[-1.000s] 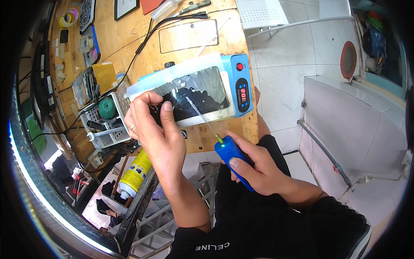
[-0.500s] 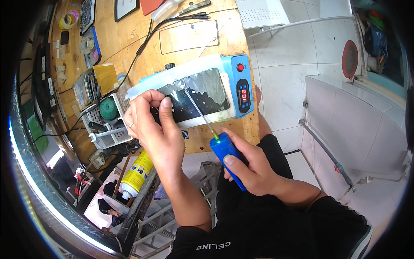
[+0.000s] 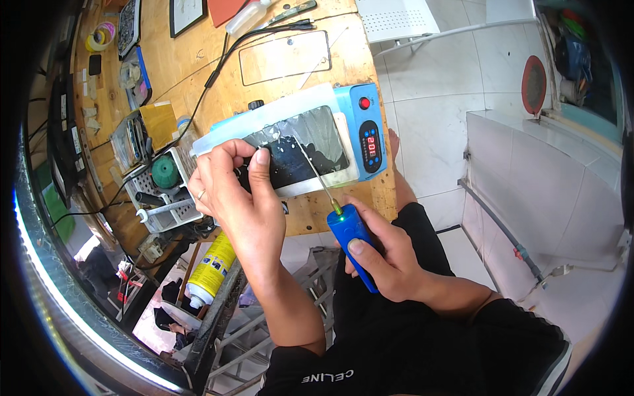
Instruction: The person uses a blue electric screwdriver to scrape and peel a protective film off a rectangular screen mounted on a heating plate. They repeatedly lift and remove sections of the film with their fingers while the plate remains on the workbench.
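Note:
A dark glass screen panel lies on a blue heating plate machine, over a translucent whitish mat. Grey, wrinkled residue covers its upper and right parts; the rest is shiny black. My left hand grips the panel's left end, thumb on its face and fingers curled. In my right hand is a blue electric glue remover with a small green light. Its thin metal rod slants across the panel, with the tip in the residue near the upper middle.
A white basket with a green round object and a wrench stands left of the machine. Black cables cross the wooden bench. Below the bench edge leans a yellow spray can.
The glue remover and my right hand have moved a little to the right, and the rod tip has shifted right across the panel. My left hand keeps its grip.

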